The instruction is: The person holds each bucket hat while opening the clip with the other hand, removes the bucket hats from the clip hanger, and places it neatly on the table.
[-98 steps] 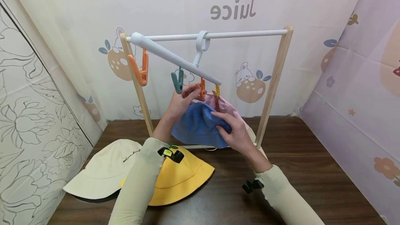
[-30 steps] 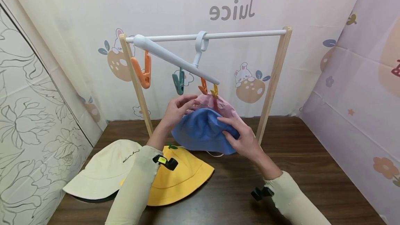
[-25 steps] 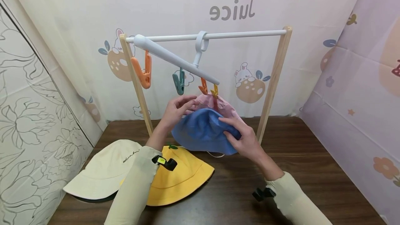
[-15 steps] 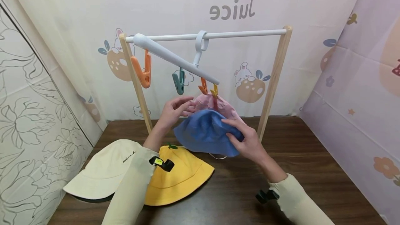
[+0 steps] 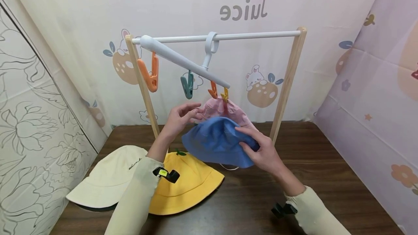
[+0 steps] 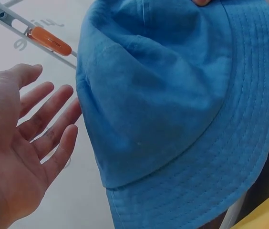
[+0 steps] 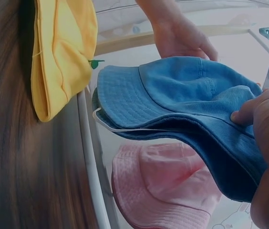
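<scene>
So the right hand has the blue bucket hat pinched by its brim, thumb on top and fingers curled under. The hat sits mid-frame in the head view, held up off the dark wooden table, just in front of the little wooden rack. In the right wrist view you can see the thumb pressing down on the brim at the right edge of the frame, and a thin white cord hangs under the hat.

The left hand isn't holding anything. Fingers are spread and relaxed, just left of the hat's crown; in the left wrist view the palm faces the hat, fingertips right beside the fabric, can't tell if they actually touch.

Behind the blue one, a pink hat hangs from the yellow clip on the white hanger bar, which is hooked over the rack's top rail. The orange clip, teal clip and the big orange clip further left all hang with nothing in them.

Lower left of the frame: a yellow hat and a cream hat lying on the table, yellow one partly under the left sleeve.
</scene>
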A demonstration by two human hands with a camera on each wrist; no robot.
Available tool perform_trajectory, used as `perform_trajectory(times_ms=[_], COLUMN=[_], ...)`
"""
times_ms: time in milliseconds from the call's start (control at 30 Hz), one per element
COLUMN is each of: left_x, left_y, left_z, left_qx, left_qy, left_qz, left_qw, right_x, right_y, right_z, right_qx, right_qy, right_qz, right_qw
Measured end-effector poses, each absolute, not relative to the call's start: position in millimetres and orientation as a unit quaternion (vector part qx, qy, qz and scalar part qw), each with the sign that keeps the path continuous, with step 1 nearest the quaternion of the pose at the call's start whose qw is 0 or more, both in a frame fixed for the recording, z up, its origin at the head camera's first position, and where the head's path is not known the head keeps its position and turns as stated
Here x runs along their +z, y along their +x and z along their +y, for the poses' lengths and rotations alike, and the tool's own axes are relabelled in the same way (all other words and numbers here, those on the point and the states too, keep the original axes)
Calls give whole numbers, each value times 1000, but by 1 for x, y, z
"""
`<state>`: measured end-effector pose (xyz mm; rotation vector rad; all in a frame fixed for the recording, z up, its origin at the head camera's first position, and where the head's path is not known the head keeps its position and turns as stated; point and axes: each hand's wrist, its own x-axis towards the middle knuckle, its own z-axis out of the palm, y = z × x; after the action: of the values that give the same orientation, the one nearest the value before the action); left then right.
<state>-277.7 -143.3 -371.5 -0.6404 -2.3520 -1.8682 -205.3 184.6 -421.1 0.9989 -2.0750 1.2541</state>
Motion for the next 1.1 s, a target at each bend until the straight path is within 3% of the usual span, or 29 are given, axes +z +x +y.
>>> perform_trajectory(times_ms=[267,1100], left_x=[-377,-380], left_y=[-276,-269], left_z=[-147,-158], left_qx=[-600,-598], left_qy=[-208,-212], left_qz=[-772,-772], left_qw=[29,29], right_x=[-418,-413], right_y=[-195,-189], right_z=[186,204], right_qx=[457,474], right_qy=[352,419], right_qz=[-776,-744], right_qw=[253,214])
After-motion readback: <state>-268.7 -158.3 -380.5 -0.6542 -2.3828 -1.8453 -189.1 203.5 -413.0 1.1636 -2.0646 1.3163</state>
